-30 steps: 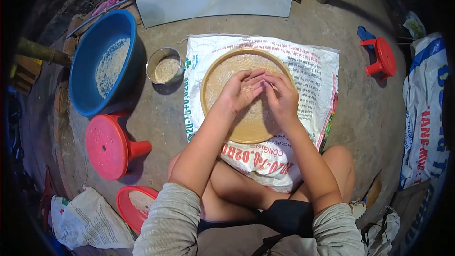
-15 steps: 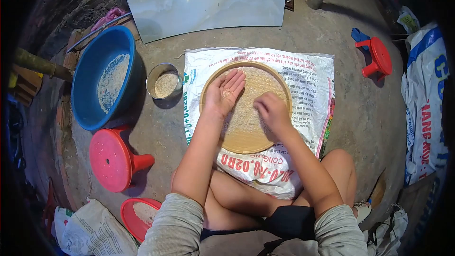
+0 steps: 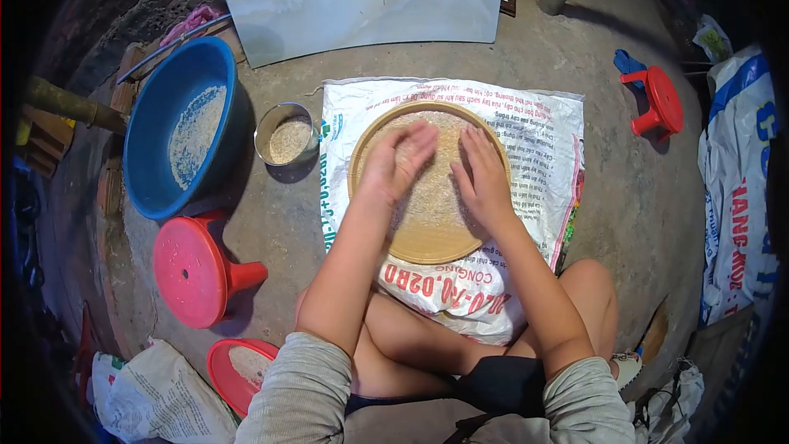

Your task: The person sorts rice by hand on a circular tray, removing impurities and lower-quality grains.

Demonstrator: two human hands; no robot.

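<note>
A round, shallow woven tray (image 3: 436, 252) lies on a flattened white printed sack (image 3: 546, 197) in front of my crossed legs. Pale husked grain (image 3: 431, 210) is spread over most of its bottom. Over the tray's left half my left hand (image 3: 399, 163) is tilted, palm facing right, fingers stretched and slightly curved; a few grains may cling to the palm, though blur hides this. My right hand (image 3: 486, 181) hovers above the right half, back upward, fingers extended and thumb apart. A gap separates the two hands.
At left stand a big blue basin (image 3: 141, 160) holding grain, a metal pot (image 3: 261, 146) of grain and a red stool (image 3: 189, 271). A red basin (image 3: 217, 374) sits lower left. Another red stool (image 3: 662, 100) and filled sacks (image 3: 731, 238) are at right. A marbled panel (image 3: 370, 8) lies ahead.
My left hand has turned from palm up to palm facing right. My right hand has gone from bunched fingers to stretched ones, moving slightly up and right.
</note>
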